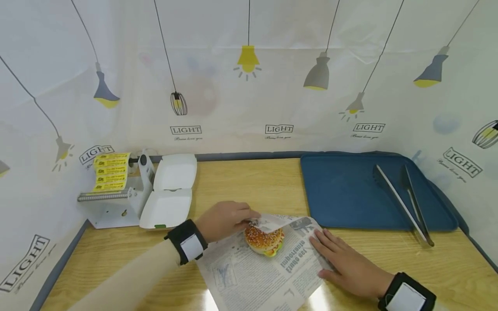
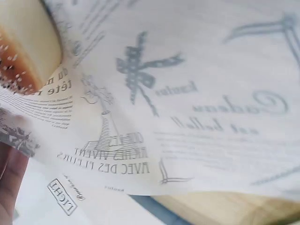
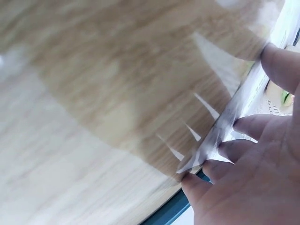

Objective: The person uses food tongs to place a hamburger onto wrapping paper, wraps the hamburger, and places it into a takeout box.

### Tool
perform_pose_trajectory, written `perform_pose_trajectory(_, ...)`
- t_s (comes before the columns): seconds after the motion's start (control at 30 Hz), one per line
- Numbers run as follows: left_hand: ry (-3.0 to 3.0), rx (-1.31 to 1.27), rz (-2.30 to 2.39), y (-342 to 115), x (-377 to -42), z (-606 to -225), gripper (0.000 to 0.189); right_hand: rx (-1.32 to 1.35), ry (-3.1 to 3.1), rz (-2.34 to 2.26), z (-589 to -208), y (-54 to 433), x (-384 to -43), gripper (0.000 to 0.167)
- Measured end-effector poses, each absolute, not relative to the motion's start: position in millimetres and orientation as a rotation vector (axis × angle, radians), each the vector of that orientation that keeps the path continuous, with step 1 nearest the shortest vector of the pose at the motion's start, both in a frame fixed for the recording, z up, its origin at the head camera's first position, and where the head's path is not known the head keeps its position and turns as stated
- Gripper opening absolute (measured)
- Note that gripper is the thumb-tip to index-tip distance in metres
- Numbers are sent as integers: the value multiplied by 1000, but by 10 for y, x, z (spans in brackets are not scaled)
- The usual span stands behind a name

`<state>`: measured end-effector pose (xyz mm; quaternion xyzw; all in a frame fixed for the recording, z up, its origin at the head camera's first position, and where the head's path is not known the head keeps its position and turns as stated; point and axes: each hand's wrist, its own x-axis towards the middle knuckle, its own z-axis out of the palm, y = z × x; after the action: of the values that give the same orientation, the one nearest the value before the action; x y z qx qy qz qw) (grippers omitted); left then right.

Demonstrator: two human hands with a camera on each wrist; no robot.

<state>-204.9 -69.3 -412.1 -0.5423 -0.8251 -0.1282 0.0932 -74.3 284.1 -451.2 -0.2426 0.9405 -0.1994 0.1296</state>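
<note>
1. The box (image 1: 167, 207) lay open beyond the left wrist.
2. The left hand (image 1: 227, 221), fingers bent and close together, pinched the far part of the paper (image 1: 256, 276), folded over above the burger (image 1: 261, 244).
3. The burger sat on the paper, its far top under that flap.
4. The right hand (image 1: 348, 263), fingers nearly straight and spread, touched the paper's right edge.
5. The tray (image 1: 338, 190) lay beyond it.
</note>
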Motion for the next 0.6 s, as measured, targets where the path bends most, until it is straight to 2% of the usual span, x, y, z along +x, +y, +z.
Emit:
perform_pose_trajectory(0.07,-2402,-1651,-265,-699,-2012,-4111,34,-702,2729,-586,-4512,2846,-742,82)
perform_pose_trajectory(0.27,-2343,-1726,-148,-732,-1892,-4076,31,-719,2735,-589,-4514,2846,-740,81)
perform_pose_trajectory(0.6,-2414,-1806,-327,-771,-1800,-4161,40,-766,2758,-575,-4545,2847,-741,78)
